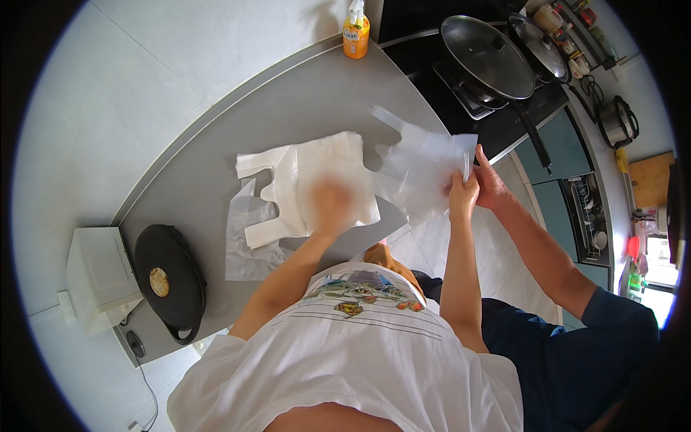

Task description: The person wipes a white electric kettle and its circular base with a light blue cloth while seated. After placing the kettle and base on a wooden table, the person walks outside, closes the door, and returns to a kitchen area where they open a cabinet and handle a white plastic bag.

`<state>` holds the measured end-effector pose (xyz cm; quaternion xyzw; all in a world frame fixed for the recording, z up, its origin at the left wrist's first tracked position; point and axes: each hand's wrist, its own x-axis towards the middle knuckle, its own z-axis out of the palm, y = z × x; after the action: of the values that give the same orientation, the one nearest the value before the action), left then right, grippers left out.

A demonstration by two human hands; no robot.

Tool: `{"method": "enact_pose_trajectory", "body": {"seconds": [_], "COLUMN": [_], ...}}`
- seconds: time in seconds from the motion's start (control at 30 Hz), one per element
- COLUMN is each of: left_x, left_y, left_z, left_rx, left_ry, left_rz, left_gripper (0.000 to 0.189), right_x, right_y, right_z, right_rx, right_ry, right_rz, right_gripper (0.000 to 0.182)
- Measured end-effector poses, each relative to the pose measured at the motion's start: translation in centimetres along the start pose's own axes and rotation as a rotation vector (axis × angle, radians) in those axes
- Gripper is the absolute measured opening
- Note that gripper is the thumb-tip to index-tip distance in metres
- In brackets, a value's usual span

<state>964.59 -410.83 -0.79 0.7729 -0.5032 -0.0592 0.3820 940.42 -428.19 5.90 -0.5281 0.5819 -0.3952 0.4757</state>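
A stack of white plastic T-shirt bags (286, 167) lies on the grey countertop, its handles pointing left. My left hand (328, 208) is over the stack's right part; blur hides its fingers. Beyond the counter's front edge, my right hand (463, 197) grips a translucent plastic bag (421, 167) by its right end. This bag spreads leftward, its left side reaching the stack. Another person's hand (490, 186) is right beside mine at the same end of the bag. Partly under the stack, a clear plastic bag (243, 248) sticks out at the lower left.
A black round electric griddle (183, 270) and a white box-shaped appliance (100, 264) occupy the counter's left end. An orange spray bottle (356, 38) stands by the wall. Lidded pans (486, 56) sit on the black gas hob (415, 59). The other person (540, 345) stands close on my right.
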Motion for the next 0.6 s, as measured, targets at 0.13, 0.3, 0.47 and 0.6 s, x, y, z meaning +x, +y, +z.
{"method": "enact_pose_trajectory", "body": {"seconds": [0.13, 0.3, 0.47, 0.6], "left_x": [0.7, 1.1, 1.5, 2.0], "left_y": [-3.1, -5.5, -7.2, -6.9], "left_z": [0.1, -1.2, -3.6, -5.5], "left_rx": [-0.157, -0.353, -0.515, -0.43], "left_ry": [0.041, -0.065, -0.036, 0.028], "left_rz": [0.029, -0.152, -0.211, -0.135], "left_gripper": [0.011, 0.01, 0.012, 0.013], "right_x": [-0.8, -0.7, -3.9, -11.0], "right_y": [0.5, -0.1, 2.7, -3.1], "right_z": [-0.4, -1.1, -1.7, 1.5], "right_rx": [0.184, 0.215, -0.098, -0.505], "right_ry": [0.064, -0.055, 0.305, 0.384], "right_rz": [0.115, 0.128, -0.222, -0.742], "right_gripper": [0.02, 0.029, 0.046, 0.058]}}
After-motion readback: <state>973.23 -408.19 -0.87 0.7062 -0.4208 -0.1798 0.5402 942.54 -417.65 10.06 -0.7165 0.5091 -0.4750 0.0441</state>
